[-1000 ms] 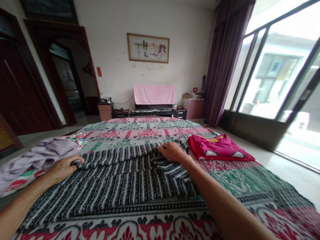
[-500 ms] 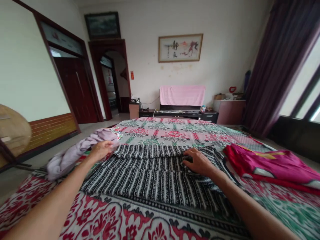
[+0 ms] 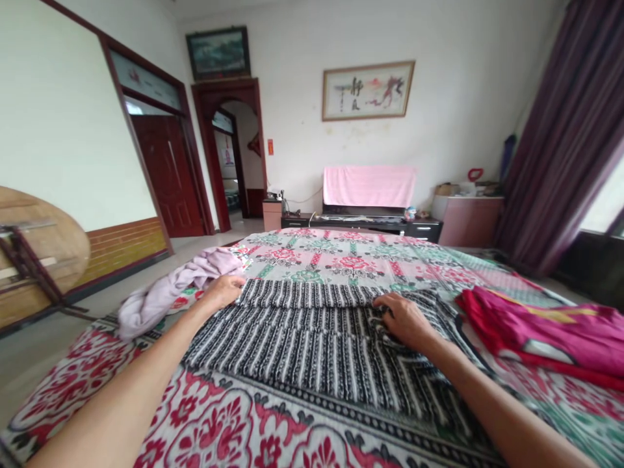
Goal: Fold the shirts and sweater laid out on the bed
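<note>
Head view: striped garment (image 3: 302, 338), long axis 9-to-3. Left hand (image 3: 225, 290) fingers pinch its 10 o'clock corner; right hand (image 3: 404, 320) on the fold at 2 o'clock, grip unclear.

The wood-framed brush painting (image 3: 368, 91) on the white wall, upper middle of the frame, bears dark characters too blurred to read. The small red sign (image 3: 270, 147) beside the doorway is likewise illegible.

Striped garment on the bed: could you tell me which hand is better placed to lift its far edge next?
Probably the left hand: it grips the striped garment at its far-left corner, while the right hand rests palm-down on it.
</note>
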### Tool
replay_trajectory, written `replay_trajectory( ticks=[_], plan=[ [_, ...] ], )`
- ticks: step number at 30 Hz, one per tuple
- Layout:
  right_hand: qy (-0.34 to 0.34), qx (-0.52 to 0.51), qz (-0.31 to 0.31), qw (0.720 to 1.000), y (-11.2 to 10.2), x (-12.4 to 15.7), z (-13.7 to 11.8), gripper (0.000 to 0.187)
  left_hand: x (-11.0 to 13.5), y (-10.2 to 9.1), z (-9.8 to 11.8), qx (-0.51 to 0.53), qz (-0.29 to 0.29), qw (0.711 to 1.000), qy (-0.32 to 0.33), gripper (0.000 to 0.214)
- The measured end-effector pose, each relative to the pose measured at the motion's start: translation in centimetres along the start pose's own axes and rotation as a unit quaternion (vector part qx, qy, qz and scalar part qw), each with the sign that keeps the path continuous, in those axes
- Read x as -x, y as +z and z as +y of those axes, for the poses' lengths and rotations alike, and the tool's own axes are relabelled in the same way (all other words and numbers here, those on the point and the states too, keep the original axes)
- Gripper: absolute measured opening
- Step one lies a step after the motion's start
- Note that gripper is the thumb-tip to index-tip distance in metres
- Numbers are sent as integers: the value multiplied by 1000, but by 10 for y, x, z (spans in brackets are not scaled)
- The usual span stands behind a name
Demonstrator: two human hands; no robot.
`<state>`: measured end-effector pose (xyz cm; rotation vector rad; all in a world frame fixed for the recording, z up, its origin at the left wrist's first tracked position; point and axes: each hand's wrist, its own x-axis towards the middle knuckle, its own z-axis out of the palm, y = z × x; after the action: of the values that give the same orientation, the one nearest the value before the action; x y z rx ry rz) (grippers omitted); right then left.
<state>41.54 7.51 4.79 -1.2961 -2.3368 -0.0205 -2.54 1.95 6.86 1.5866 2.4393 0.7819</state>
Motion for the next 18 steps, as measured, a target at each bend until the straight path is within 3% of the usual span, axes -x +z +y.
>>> replay_trajectory(
  ticks=[4, 10, 15, 18],
  plan=[
    [34, -2, 34, 999, -8, -1, 1, 38, -6, 1, -10, -59, 23, 998, 19, 34],
    [58, -68, -50, 995, -28, 1, -10, 25, -4, 11, -14, -158, 38, 982, 91, 35],
    [80, -53, 58, 994, -26, 0, -11, 27, 6, 7, 0, -216, 79, 965, 126, 36],
    [65, -29, 60, 996, -18, -1, -10, 23, 11, 7, 15, -177, 85, 956, 218, 34]
  ],
)
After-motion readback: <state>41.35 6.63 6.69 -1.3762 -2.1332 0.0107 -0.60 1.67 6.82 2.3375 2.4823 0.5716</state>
